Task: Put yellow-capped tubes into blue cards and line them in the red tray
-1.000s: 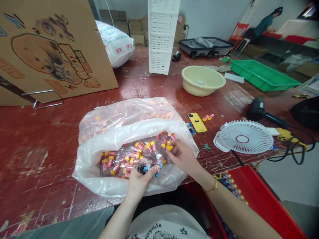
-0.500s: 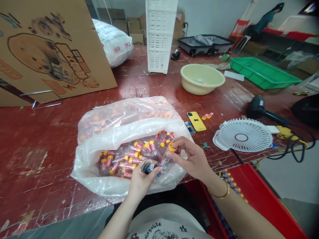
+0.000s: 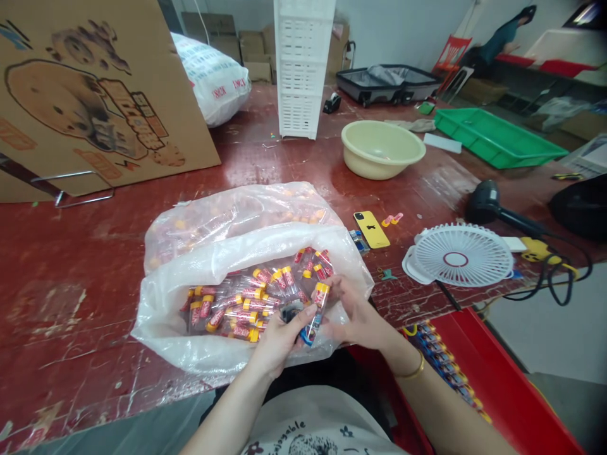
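Left hand (image 3: 277, 338) grips a yellow-capped tube (image 3: 320, 299); right hand (image 3: 365, 321) spreads alongside, fingers parted (contact unclear). Slackened thumb pressure could drop the tube — perhaps into the bag (image 3: 159, 322).

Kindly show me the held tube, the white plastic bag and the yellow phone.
Held tube (image 3: 318, 309): head view, middle of its body.
White plastic bag (image 3: 246, 258): head view, folded rim.
Yellow phone (image 3: 372, 230): head view, middle of its back.

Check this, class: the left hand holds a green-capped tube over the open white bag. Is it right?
Not quite: the head view shows the left hand holding a tube with a yellow cap, not green, over the open white bag.
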`<state>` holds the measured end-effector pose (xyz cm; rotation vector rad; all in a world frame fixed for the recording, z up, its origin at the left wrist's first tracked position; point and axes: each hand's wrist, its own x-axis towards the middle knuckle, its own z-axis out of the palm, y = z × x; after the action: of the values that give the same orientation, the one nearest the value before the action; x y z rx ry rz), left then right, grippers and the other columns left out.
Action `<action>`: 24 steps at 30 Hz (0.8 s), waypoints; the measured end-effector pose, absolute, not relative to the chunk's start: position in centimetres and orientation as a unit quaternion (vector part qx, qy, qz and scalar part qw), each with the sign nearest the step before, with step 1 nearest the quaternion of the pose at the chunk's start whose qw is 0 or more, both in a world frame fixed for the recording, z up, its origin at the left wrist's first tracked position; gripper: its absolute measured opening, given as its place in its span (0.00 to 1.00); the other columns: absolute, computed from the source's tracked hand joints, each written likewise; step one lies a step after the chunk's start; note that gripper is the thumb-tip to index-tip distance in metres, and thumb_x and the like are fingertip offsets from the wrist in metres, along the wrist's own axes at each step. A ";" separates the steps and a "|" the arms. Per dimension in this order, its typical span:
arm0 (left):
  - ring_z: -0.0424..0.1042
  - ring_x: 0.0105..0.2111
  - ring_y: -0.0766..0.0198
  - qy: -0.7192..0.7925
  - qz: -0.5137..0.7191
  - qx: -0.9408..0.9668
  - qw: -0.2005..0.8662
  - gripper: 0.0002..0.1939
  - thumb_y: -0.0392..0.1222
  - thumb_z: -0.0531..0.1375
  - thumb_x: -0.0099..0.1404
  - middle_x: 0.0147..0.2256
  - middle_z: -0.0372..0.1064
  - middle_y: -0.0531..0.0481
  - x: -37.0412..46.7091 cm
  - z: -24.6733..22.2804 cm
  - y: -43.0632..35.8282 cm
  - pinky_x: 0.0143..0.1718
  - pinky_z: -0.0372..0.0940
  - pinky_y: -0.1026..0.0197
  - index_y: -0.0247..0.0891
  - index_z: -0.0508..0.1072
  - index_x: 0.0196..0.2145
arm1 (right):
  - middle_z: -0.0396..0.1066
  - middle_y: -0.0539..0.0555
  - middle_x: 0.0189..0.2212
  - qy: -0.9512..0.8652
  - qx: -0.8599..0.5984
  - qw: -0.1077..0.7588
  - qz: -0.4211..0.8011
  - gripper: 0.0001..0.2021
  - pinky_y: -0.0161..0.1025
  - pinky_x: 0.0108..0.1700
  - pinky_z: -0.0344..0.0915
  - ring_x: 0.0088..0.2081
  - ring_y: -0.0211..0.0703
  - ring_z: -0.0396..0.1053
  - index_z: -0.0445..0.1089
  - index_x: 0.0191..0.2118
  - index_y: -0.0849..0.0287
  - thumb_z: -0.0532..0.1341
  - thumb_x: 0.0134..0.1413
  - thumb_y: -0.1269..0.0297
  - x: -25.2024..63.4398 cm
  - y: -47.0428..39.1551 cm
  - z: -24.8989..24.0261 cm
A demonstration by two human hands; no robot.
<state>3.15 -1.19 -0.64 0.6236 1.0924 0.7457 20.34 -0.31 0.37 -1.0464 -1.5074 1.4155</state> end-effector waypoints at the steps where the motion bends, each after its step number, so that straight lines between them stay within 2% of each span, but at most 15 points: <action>1: 0.54 0.16 0.72 0.493 0.343 0.275 0.751 0.17 0.54 0.67 0.52 0.19 0.68 0.52 3.3 -0.7 -1.1 0.16 0.45 0.68 0.35 0.78 0.27 | 0.65 0.52 0.44 -0.622 -0.411 0.390 0.540 0.32 0.43 0.48 0.67 0.45 0.45 0.67 0.58 0.49 0.53 0.72 0.38 0.58 20.3 -0.9 0.5; 3: 0.57 0.18 0.71 0.477 0.344 0.271 0.762 0.17 0.54 0.66 0.54 0.23 0.72 0.50 3.5 -0.8 -1.0 0.16 0.46 0.68 0.35 0.79 0.31 | 0.62 0.53 0.47 -0.656 -0.417 0.371 0.507 0.39 0.43 0.50 0.66 0.49 0.47 0.65 0.54 0.52 0.51 0.74 0.35 0.60 20.1 -1.9 0.6; 6: 0.57 0.17 0.72 0.469 0.340 0.291 0.762 0.18 0.53 0.65 0.55 0.24 0.73 0.48 3.9 -0.5 -0.8 0.16 0.45 0.68 0.33 0.80 0.31 | 0.59 0.55 0.50 -0.670 -0.437 0.372 0.470 0.36 0.45 0.52 0.65 0.53 0.49 0.62 0.52 0.53 0.51 0.71 0.39 0.62 19.5 -2.6 0.4; 10: 0.59 0.18 0.71 0.469 0.355 0.283 0.757 0.17 0.53 0.65 0.56 0.23 0.72 0.49 4.0 -0.2 -0.5 0.17 0.48 0.68 0.33 0.79 0.31 | 0.57 0.58 0.52 -0.681 -0.491 0.390 0.379 0.38 0.49 0.54 0.63 0.56 0.54 0.59 0.52 0.52 0.53 0.73 0.36 0.62 18.5 -2.6 -0.1; 13: 0.57 0.18 0.71 0.466 0.377 0.281 0.749 0.17 0.53 0.64 0.57 0.20 0.68 0.52 3.7 -0.4 -0.5 0.18 0.49 0.67 0.34 0.78 0.30 | 0.59 0.59 0.52 -0.678 -0.501 0.387 0.373 0.38 0.48 0.53 0.64 0.54 0.53 0.61 0.52 0.53 0.53 0.72 0.36 0.62 18.3 -2.5 -0.5; 17: 0.48 0.15 0.74 0.475 0.358 0.352 0.723 0.17 0.53 0.66 0.55 0.13 0.53 0.60 3.0 -0.9 -0.6 0.17 0.43 0.66 0.34 0.74 0.23 | 0.61 0.56 0.47 -0.674 -0.516 0.385 0.362 0.36 0.47 0.52 0.64 0.50 0.50 0.63 0.53 0.51 0.54 0.71 0.36 0.65 18.7 -2.1 -0.4; 24: 0.50 0.16 0.74 0.485 0.362 0.347 0.716 0.17 0.51 0.70 0.48 0.16 0.60 0.58 3.2 -0.5 -1.1 0.18 0.44 0.66 0.34 0.75 0.29 | 0.58 0.55 0.45 -0.669 -0.507 0.392 0.377 0.33 0.44 0.50 0.63 0.47 0.46 0.62 0.52 0.50 0.54 0.69 0.39 0.68 19.2 -2.1 0.2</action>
<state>3.21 -1.10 -0.49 0.7684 1.0733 0.8019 19.18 -2.07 0.19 -1.2882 -1.6988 0.9566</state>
